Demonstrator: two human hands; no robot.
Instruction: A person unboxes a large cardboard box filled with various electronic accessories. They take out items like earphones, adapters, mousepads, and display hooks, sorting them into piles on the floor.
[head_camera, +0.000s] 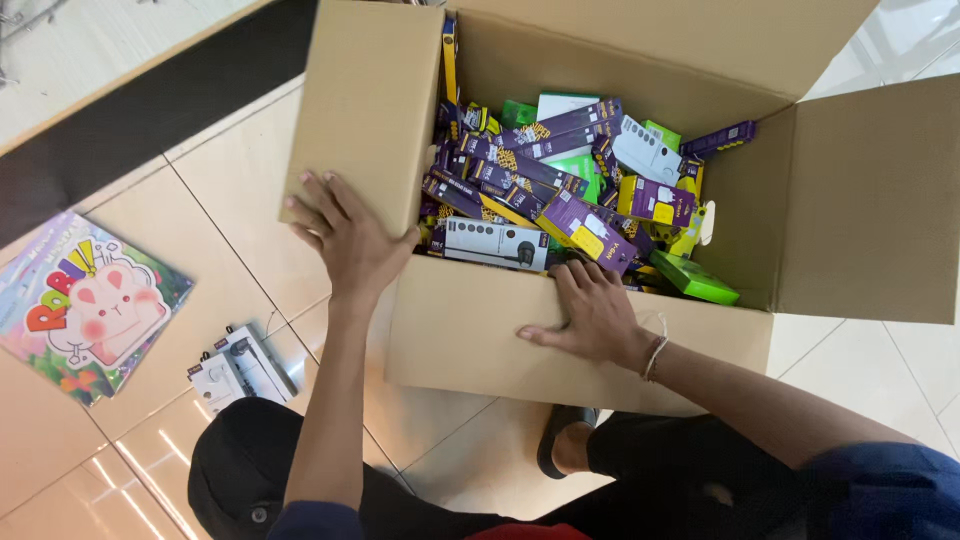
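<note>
Hands on an open box (480, 330) of small packets (570, 190).
Left hand (350, 235) lies flat on the left flap; right hand (595, 315) rests open over the near rim.

Box (480, 340): matt brown corrugated cardboard, smooth under the left hand's (345, 235) fingers. Small packs (575, 225) beyond the right hand's (595, 315) fingertips: glossy printed card. Floor tiles (230, 210): polished, reflective.
</note>
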